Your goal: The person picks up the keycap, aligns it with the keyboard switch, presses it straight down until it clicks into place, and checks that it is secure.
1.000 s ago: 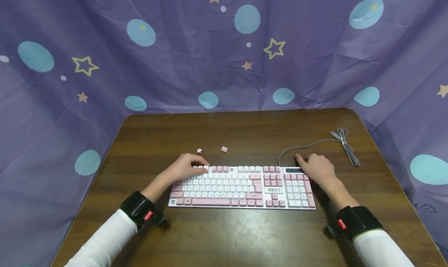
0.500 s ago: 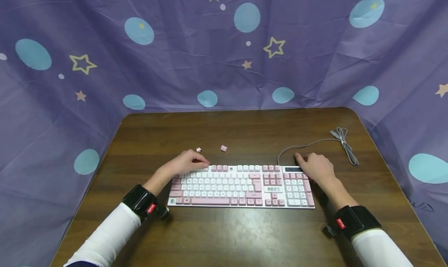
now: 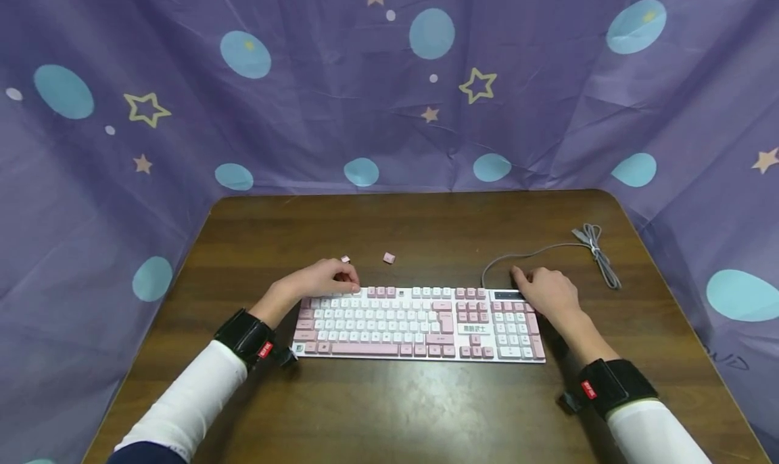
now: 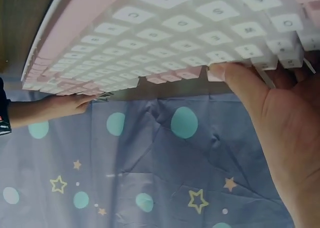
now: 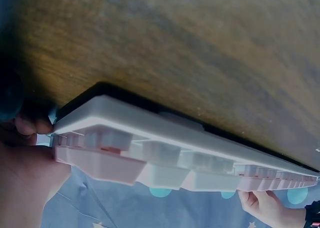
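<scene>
A white and pink keyboard (image 3: 389, 327) lies on the brown table. At its back left corner my left hand (image 3: 324, 279) bends over the top row. In the left wrist view the thumb presses against a white keycap (image 4: 215, 74) at the row's end; the opposing fingers are mostly hidden behind the keys. My right hand (image 3: 550, 293) holds the keyboard's back right corner, the thumb lying along the rear edge by the dark panel (image 3: 508, 295). Seen from the right wrist, curled fingers (image 5: 31, 124) sit at that corner.
Two small loose keycaps lie behind the keyboard: a pink one (image 3: 389, 258) and another (image 3: 345, 259) just beyond my left hand. A grey cable (image 3: 535, 253) runs from the rear edge to a tied bundle (image 3: 599, 254) at the right. A purple patterned curtain (image 3: 328, 112) hangs behind the table.
My left hand has shifted slightly left and back, its fingers more bent, and now overlaps part of the nearer loose keycap. The right hand keeps its hold on the keyboard's corner.
</scene>
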`<state>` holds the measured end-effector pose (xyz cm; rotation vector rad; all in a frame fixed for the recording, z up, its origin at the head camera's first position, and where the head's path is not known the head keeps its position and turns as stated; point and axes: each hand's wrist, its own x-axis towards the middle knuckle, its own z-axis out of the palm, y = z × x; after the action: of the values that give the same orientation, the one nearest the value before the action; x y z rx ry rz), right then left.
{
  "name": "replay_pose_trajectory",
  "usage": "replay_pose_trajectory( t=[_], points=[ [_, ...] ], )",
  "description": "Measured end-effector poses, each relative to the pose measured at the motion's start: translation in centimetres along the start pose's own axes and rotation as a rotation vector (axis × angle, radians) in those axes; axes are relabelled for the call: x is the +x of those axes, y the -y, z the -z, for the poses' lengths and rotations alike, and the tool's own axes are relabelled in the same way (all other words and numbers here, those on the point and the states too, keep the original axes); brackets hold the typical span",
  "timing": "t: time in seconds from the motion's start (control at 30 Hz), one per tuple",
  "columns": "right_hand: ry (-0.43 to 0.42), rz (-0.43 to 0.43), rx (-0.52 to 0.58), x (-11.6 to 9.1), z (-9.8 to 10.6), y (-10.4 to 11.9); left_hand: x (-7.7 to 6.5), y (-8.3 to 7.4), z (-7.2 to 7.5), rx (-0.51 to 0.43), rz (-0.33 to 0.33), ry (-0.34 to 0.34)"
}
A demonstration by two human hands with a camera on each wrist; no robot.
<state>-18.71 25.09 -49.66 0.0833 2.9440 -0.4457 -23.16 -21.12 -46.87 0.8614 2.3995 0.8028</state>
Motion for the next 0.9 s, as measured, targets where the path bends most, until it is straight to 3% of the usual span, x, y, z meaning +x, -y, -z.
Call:
replay_pose_trajectory(
  t=[0.17, 0.33, 0.53, 0.63, 0.73, 0.83, 0.9],
  points=[
    [0.008, -0.012, 0.003, -0.1, 0.0, -0.3, 0.1, -0.8, -0.2, 0.034, 0.001, -0.013],
    [0.012, -0.017, 0.005, -0.1, 0.1, -0.3, 0.9, -1.6, -0.6, 0.107, -0.028, -0.106],
    [0.019, -0.014, 0.009, -0.1, -0.2, -0.1, 2.7, -2.4, -0.7, 0.389, -0.098, -0.233],
    [0.028, -0.020, 0.017, 0.0, -0.3, -0.1, 4.0, -2.8, -0.5, 0.506, -0.135, -0.238],
    [0.028, -0.032, 0.017, 0.0, -0.2, -0.1, 5.1, -3.2, -0.3, 0.559, -0.156, -0.213],
    [0.031, -0.024, 0.017, 0.1, -0.1, -0.1, 5.5, -3.9, 0.3, 0.608, -0.049, -0.196],
    [0.018, -0.009, 0.015, 0.2, 0.0, -0.1, 5.3, -4.3, 1.0, 0.626, 0.111, -0.193]
  ],
)
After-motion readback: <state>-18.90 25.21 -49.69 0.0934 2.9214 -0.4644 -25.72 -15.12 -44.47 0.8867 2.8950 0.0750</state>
